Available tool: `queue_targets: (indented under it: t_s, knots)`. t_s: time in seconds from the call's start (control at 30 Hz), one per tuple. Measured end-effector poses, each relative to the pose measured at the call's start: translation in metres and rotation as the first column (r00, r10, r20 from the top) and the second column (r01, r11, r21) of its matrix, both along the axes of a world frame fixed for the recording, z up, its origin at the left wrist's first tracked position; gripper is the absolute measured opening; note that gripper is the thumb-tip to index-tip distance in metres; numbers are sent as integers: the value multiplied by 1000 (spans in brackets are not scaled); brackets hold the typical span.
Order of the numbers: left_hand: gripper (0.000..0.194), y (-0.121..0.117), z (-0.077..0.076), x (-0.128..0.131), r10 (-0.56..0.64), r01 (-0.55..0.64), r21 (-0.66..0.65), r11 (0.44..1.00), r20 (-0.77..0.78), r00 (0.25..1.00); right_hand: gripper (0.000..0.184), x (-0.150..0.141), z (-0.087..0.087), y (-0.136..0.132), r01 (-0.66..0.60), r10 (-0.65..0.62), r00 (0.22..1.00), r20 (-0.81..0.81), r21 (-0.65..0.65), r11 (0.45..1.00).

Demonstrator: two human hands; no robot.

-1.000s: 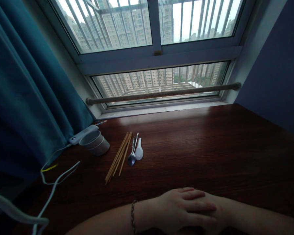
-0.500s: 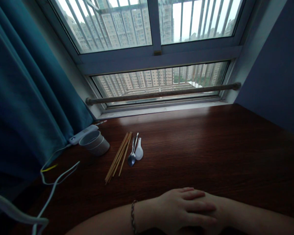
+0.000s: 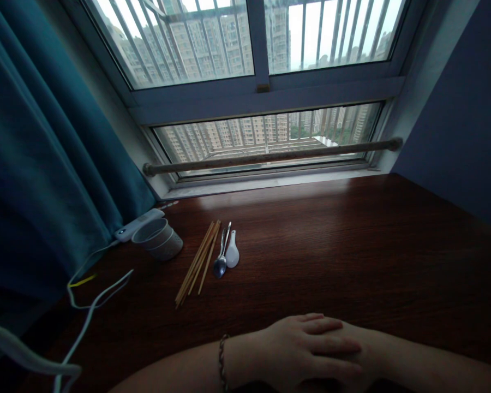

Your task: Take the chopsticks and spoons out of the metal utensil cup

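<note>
Chopsticks (image 3: 196, 266) lie toward the worktop (image 3: 352, 240)'s left edge, untouched, their long axis slanting from its far edge toward its near-left corner. Your left hand (image 3: 295, 350) is nearer, fingers loosely spread over your right hand (image 3: 367, 345), whose grip you cannot tell.

The location is a home room, indicated by a blue draped fabric curtain (image 3: 61, 136), a grey-framed rectangular glass window (image 3: 229, 101) facing beige residential towers (image 3: 270, 126), and thin light-brown wooden chopsticks (image 3: 197, 266).
</note>
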State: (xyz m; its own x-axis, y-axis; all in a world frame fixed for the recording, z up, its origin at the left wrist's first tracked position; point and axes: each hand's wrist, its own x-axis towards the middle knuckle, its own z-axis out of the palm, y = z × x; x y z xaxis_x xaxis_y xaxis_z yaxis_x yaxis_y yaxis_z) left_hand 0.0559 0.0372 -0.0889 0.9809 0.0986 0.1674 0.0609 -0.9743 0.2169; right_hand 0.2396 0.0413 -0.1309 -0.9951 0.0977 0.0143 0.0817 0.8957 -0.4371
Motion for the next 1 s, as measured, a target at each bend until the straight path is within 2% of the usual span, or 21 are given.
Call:
queue_targets:
  t_s: [0.1,0.37,0.53,0.63,0.83,1.0]
  knots:
    - [44,0,-1,0,-1,1,3,1000,-7,1000,56,0,-2,-1,11,-10,1000,-21,31,999]
    - [45,0,0,0,-10,10,10,1000,-11,1000,54,-3,18,0,15,-21,995,98,55,998]
    - [44,1,0,0,-3,3,16,1000,-13,1000,49,-2,13,0,6,-7,1000,10,99,995]
    - [44,0,0,0,-6,6,12,1000,-10,1000,49,-2,16,1,7,-7,1000,1,85,996]
    - [44,1,1,0,-6,6,22,1000,-17,1000,51,-6,34,1,14,-12,990,141,-15,1000]
    - [43,1,1,0,0,0,18,1000,-7,1000,54,-4,35,2,10,-12,991,135,14,1000]
